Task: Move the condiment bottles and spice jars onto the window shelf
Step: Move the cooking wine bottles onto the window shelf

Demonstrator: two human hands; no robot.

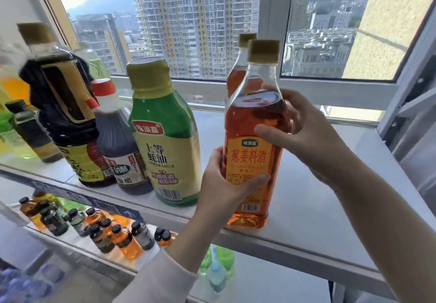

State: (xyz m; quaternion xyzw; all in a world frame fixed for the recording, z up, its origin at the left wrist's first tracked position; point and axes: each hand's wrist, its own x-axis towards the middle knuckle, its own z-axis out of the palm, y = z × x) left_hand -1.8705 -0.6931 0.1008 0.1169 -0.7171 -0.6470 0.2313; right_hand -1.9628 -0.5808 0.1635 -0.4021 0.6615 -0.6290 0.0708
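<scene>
The cooking-wine bottle (pixel 253 142), amber with an orange label, stands at the front edge of the window shelf (pixel 318 184), at about three o'clock from the green oyster-sauce bottle (pixel 165 142). Both hands are closed on it: the left hand (pixel 224 184) wraps the lower label, the right hand (pixel 304 135) cups the shoulder. Its base seems to touch the shelf, though the edge makes that hard to judge. Best to slide it toward twelve o'clock, near the matching amber bottle (pixel 238 71) behind, keep it upright, and release only once it sits flat.

Amber bottle (pixel 253 137), orange label; green bottle (pixel 162 137), seemingly yellow-labelled.
</scene>
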